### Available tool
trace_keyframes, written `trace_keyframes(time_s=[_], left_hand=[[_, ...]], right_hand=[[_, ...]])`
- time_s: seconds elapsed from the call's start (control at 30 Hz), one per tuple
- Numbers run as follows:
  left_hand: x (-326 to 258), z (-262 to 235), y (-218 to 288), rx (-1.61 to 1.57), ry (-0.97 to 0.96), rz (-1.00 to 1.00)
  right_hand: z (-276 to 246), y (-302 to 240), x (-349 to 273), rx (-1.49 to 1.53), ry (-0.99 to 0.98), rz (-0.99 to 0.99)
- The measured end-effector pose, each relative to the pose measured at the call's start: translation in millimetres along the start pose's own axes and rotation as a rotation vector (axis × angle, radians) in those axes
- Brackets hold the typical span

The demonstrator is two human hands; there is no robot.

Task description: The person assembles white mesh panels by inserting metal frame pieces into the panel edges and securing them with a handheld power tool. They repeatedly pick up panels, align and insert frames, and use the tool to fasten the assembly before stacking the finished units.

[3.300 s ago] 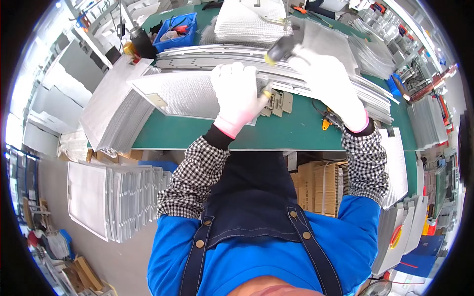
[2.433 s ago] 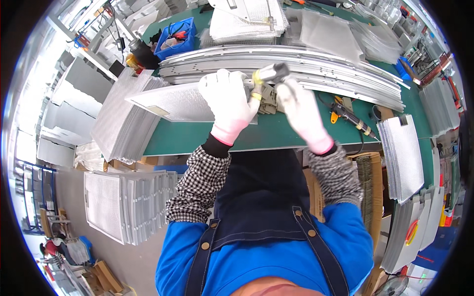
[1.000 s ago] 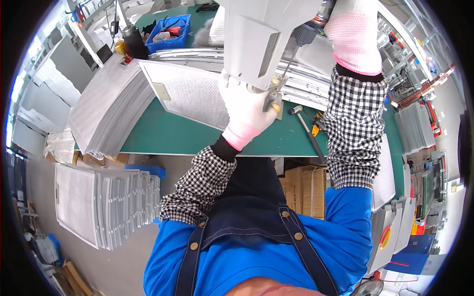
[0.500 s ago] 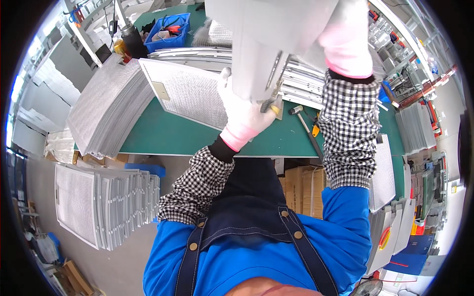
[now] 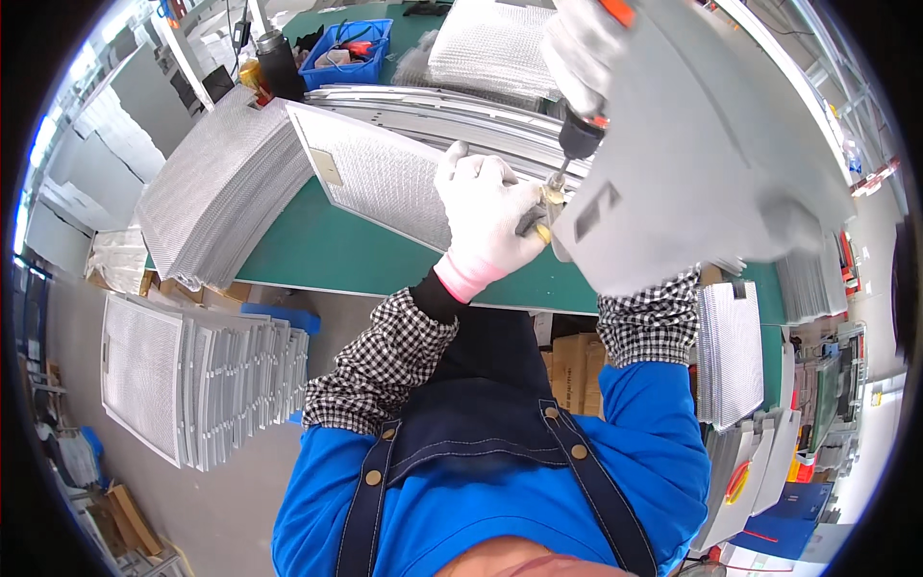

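Grey sheet metal filled the upper right of the head view: a panel [image 5: 711,163] held raised over the green desk [image 5: 327,255]. The left hand [image 5: 486,216], gloved white, was clenched on a small brass fitting [image 5: 546,207] at the panel's edge; the right hand [image 5: 577,43] was closed around a power screwdriver [image 5: 577,135], its bit on that fitting. Fastening looked underway, not finished. Mesh filters [image 5: 216,183] lay stacked at upper left, more [image 5: 192,385] standing on the floor at lower left.

White gloves with pink cuffs cover the left hand [image 5: 486,216] and right hand [image 5: 577,43]; the sleeves [image 5: 380,361] are black-and-white check. The grey panel [image 5: 702,163] is plain, the bench [image 5: 327,252] green, the bin [image 5: 351,53] at its far edge blue
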State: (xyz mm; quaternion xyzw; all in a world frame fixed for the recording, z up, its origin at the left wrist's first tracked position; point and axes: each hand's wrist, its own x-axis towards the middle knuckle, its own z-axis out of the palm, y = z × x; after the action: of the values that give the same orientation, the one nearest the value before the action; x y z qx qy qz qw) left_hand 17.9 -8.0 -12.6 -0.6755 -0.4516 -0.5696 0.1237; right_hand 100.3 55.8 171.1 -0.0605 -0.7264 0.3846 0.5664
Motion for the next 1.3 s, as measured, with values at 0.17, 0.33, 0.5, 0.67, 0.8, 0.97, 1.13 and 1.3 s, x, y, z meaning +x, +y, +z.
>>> trace_keyframes(time_s=[0.17, 0.33, 0.5, 0.67, 0.8, 0.97, 1.13, 1.3], left_hand=[[-7.3, 17.4, -1.0, 0.000, 0.026, -0.006], [-3.9, -11.7, 9.0, 0.015, -0.046, -0.055], [-50.7, -130.7, -52.1, 0.266, 0.323, -0.342], [-112.2, -249.1, -131.2, -0.792, 0.457, -1.215], [-104.0, -241.4, -117.8, -0.588, 0.329, -1.082], [-54.6, -166.6, -76.1, -0.535, 0.173, -0.794], [-46.2, -125.3, -41.0, -0.438, -0.400, -0.714], [-15.6, -98.8, -10.4, 0.227, -0.564, 0.053]], right_hand=[[-12.8, -17.9, 0.7, 0.034, 0.081, -0.023], [-29.4, -28.7, -9.0, 0.107, 0.163, -0.044], [-40.8, -64.4, -17.3, 0.196, 0.175, -0.090], [-20.9, -67.4, -19.7, 0.317, 0.133, -0.029], [-2.2, -53.1, -18.7, 0.331, 0.116, 0.003], [-2.3, -36.7, -11.6, -0.056, -0.032, -0.376], [25.1, -39.2, -7.0, 0.116, 0.167, -0.065], [3.1, -42.8, -12.1, 0.068, 0.077, 0.095]])
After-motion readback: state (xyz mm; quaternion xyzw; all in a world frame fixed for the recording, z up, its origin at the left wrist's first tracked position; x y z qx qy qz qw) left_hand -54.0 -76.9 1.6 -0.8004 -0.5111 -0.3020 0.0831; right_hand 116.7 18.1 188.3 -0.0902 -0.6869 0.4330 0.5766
